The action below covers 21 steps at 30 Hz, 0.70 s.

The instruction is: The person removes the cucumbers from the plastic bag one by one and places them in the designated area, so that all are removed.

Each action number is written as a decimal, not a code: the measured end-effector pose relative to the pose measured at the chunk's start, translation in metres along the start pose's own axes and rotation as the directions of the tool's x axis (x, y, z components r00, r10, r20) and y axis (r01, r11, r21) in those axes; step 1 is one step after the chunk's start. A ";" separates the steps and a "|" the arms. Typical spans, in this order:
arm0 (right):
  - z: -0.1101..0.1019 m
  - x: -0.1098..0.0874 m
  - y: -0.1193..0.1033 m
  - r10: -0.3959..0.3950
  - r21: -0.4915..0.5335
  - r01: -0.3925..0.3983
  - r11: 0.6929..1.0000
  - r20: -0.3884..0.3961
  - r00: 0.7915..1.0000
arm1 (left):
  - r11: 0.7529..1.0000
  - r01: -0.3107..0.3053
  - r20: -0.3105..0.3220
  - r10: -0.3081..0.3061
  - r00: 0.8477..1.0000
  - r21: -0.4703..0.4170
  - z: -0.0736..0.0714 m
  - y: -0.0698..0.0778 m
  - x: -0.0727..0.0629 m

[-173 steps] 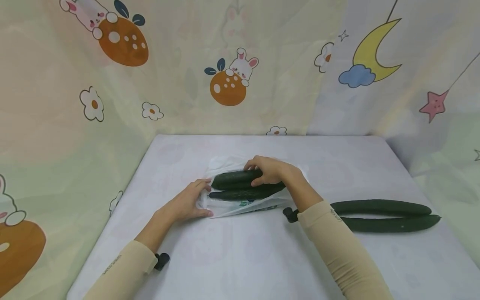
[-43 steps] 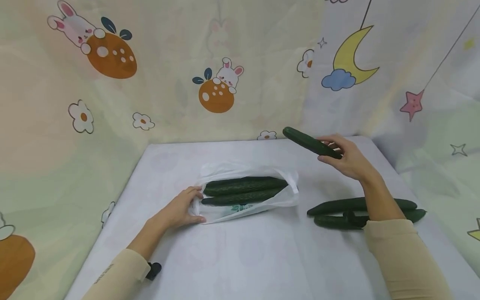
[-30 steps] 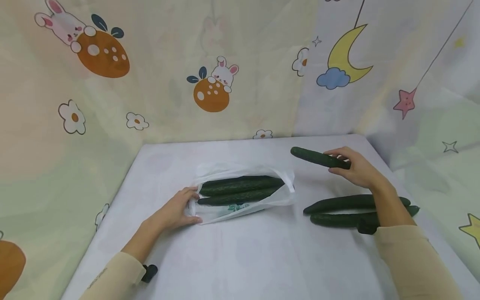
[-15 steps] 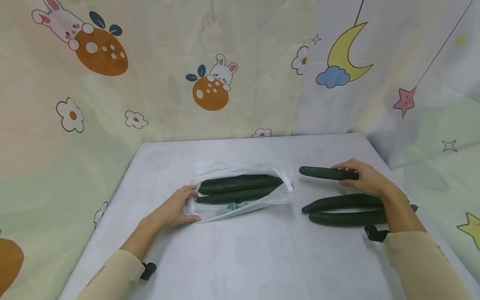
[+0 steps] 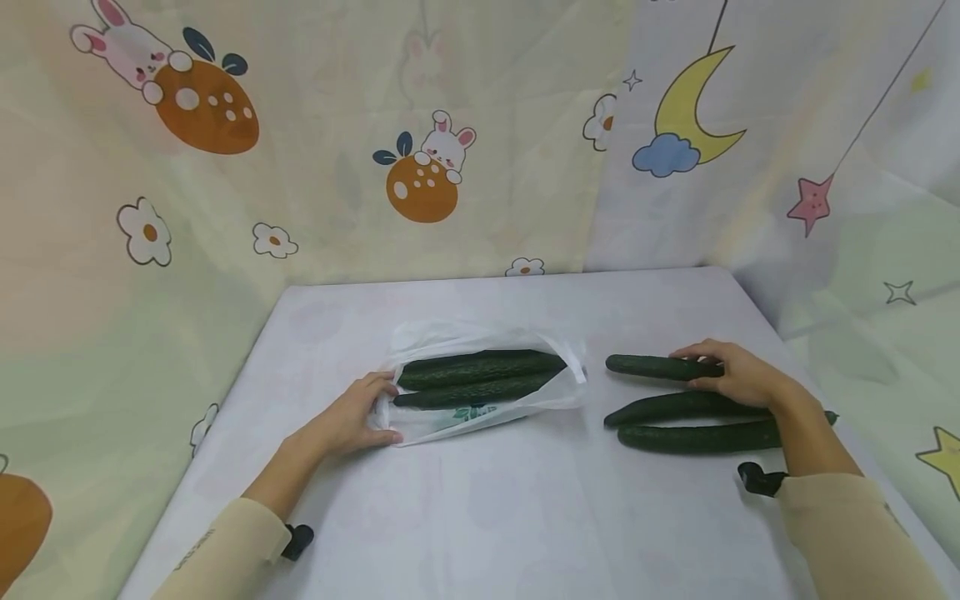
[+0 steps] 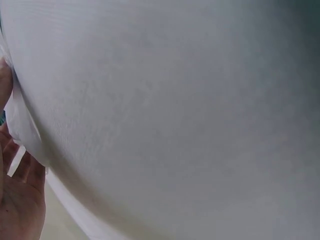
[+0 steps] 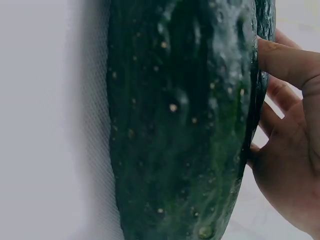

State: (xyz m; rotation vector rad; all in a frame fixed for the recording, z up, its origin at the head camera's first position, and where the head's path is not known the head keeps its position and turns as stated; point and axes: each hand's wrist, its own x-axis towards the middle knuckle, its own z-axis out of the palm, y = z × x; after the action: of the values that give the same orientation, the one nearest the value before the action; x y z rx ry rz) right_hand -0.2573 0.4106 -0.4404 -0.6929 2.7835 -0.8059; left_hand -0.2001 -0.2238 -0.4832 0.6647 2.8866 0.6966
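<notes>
In the head view a thin white plastic bag [image 5: 427,429] with a green print lies mid-table, with two dark green cucumbers [image 5: 480,371] in it. My left hand [image 5: 348,421] holds the bag's left end, thumb and fingers spread along its edge; the left wrist view shows the fingers [image 6: 32,172] against the plastic. To the right my right hand [image 5: 738,375] grips a third cucumber [image 5: 645,366] near its right end, low over the table or on it. The right wrist view shows the hand beside a bumpy cucumber [image 7: 180,120], which covers most of the picture.
Two more cucumbers, a rear one [image 5: 682,406] and a front one [image 5: 697,437], lie side by side just in front of the right hand; my right forearm hides part of them. A white cloth covers the table [image 5: 495,517]. Patterned curtains [image 5: 322,150] stand behind and at the sides.
Earlier my right hand was over the bag on its cucumbers. It has since lifted one out, carried it right, and lowered it behind the two there. My left hand stays at the bag.
</notes>
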 end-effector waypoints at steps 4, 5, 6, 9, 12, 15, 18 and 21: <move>0.001 0.001 0.002 -0.014 -0.001 0.014 1.000 0.014 1.000 | 1.000 0.005 0.001 -0.005 1.000 -0.006 0.000 0.001 0.000; 0.002 0.002 0.002 -0.020 0.000 0.020 1.000 0.016 1.000 | 1.000 0.009 0.004 -0.009 1.000 -0.007 0.000 0.001 0.000; 0.002 0.002 0.003 -0.029 -0.004 0.029 1.000 0.017 0.999 | 1.000 0.010 0.006 -0.010 1.000 -0.007 0.000 0.001 0.000; 0.002 0.002 0.004 -0.050 -0.001 0.050 0.999 0.038 0.998 | 1.000 -0.002 0.014 0.002 1.000 -0.007 0.002 0.001 0.001; 0.000 0.001 0.006 -0.042 -0.019 0.043 0.999 0.050 0.998 | 1.000 -0.011 0.016 0.011 1.000 -0.007 0.003 0.002 0.003; -0.004 0.000 0.006 -0.024 -0.017 0.025 1.000 0.064 0.998 | 1.000 -0.014 0.009 0.014 1.000 -0.008 0.002 0.002 0.005; -0.004 0.000 0.004 -0.017 -0.005 0.017 1.000 0.070 0.997 | 1.000 0.001 0.012 -0.001 1.000 0.000 0.000 0.003 0.004; -0.002 0.001 0.001 -0.027 0.009 0.026 1.000 0.056 0.998 | 1.000 0.014 0.019 -0.014 1.000 0.007 -0.001 0.003 0.002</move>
State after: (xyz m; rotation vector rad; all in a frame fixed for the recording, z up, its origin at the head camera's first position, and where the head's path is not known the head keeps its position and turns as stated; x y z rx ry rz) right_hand -0.2592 0.4122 -0.4393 -0.7407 2.7252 -0.7895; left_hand -0.2012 -0.2210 -0.4813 0.6475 2.8746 0.6745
